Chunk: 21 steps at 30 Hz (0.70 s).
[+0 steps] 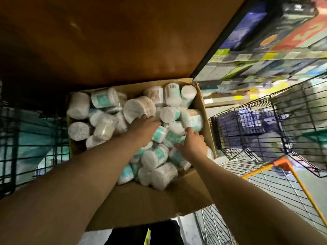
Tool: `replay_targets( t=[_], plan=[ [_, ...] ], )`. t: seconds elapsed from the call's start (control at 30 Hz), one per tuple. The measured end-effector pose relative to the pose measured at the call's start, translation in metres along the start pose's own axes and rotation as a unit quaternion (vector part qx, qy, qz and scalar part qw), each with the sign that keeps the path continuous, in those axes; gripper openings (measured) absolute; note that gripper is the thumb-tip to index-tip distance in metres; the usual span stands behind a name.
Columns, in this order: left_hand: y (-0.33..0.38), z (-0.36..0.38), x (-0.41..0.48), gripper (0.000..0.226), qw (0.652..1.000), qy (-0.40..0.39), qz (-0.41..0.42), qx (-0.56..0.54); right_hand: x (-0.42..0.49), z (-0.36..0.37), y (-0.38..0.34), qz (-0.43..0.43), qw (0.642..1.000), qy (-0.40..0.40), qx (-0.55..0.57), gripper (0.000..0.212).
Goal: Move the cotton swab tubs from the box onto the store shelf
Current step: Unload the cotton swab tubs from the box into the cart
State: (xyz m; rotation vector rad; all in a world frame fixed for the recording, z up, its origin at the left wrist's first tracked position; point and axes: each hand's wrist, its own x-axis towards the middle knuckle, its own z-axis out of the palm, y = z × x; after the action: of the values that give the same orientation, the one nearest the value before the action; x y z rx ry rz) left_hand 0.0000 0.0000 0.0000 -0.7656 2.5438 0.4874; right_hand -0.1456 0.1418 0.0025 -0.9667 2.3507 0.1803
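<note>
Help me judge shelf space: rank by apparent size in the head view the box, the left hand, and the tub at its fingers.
1. box
2. left hand and tub: they look alike, and the tub lies farther off, so unranked.

I see both hands down in the cardboard box (150, 200), which is heaped with cotton swab tubs (169, 101). My left hand (146, 127) sits near centre, fingers stretched against a big tub (138, 108) toward 12 o'clock. My right hand (193, 145), at 4 o'clock, touches a second tub (192, 119). Wire baskets (265, 131) stand at 3 o'clock.
</note>
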Motion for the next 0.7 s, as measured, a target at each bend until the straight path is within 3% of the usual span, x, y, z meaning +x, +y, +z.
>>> replay_targets(
  t=[0.1, 0.37, 0.57, 0.7],
  plan=[
    [0.001, 0.005, 0.013, 0.047, 0.997, -0.01, 0.009, 0.072, 0.013, 0.009, -0.001, -0.018, 1.0, 0.013, 0.009, 0.082],
    [0.005, 0.001, 0.014, 0.057, 0.995, -0.018, 0.0, 0.098, 0.024, 0.011, -0.015, 0.026, 0.988, 0.0, 0.151, 0.074],
    [0.016, -0.047, -0.002, 0.079, 0.987, -0.013, -0.089, -0.133, -0.008, -0.037, 0.007, 0.085, 0.94, 0.083, 0.319, 0.072],
    [0.07, -0.087, 0.012, 0.073, 0.975, 0.051, -0.071, -0.204, -0.031, -0.075, 0.058, 0.102, 0.909, 0.151, 0.374, 0.073]
  ],
)
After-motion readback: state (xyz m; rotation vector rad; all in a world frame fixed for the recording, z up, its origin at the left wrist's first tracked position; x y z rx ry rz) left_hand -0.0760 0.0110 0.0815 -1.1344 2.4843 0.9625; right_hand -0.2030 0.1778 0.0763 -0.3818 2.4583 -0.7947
